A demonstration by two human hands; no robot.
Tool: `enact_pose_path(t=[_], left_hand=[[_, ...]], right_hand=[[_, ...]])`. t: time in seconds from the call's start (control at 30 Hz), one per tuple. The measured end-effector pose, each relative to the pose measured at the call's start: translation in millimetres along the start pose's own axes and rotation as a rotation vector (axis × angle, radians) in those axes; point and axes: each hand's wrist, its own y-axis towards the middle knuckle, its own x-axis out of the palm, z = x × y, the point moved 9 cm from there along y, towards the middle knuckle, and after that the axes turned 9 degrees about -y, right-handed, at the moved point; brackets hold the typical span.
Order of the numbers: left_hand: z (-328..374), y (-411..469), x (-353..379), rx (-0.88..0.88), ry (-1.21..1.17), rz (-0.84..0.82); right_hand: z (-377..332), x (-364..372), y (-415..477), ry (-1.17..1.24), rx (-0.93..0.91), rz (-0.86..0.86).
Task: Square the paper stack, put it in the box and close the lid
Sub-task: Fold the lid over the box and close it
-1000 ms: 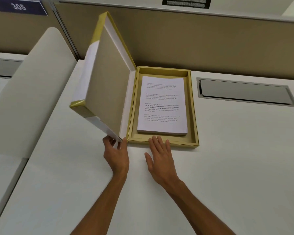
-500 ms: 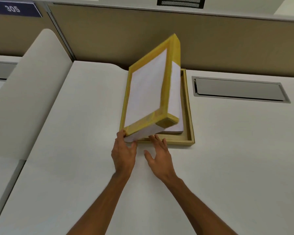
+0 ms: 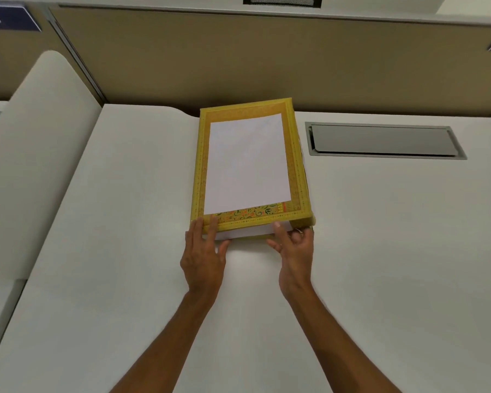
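The yellow box [image 3: 303, 219] lies flat on the white desk, and its lid [image 3: 247, 163], a white panel inside a patterned yellow border, is down over it. The paper stack is hidden inside. My left hand [image 3: 203, 256] holds the lid's near left corner, fingers on top and thumb against the white front edge. At the near right corner, my right hand [image 3: 294, 256] has its index finger on the front edge and its other fingers curled round the corner.
A grey metal cable hatch [image 3: 380, 141] is set into the desk [image 3: 380, 251] right of the box. A tan partition wall [image 3: 267, 58] runs along the back. On the left, a curved white divider [image 3: 34, 165] rises beside the desk.
The lid swung from upright on the left down over the box, covering the paper. My right hand moved from the box's near middle to its near right corner.
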Motion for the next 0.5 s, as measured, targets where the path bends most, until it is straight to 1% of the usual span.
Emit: enact_pose_path(t=[0.1,0.17,0.33,0.5], left_hand=[[3.1,-3.1,4.1,0.014,0.023,0.018],[3.8,-4.6,5.3,0.043,0.031,0.043],[5.5,-8.1,10.2,0.096,0.051,0.083],[7.3,-9.9,13.7,0.127,0.057,0.094]], right_hand=[[7.9,-25.7,7.1,-0.055,0.091,0.174],[11.2,-38.7,9.6,-0.101,0.134,0.255],[12.7,-51.4,13.5,-0.142,0.164,0.335],[7.0,-55.4,18.6,-0.36,0.106,0.332]])
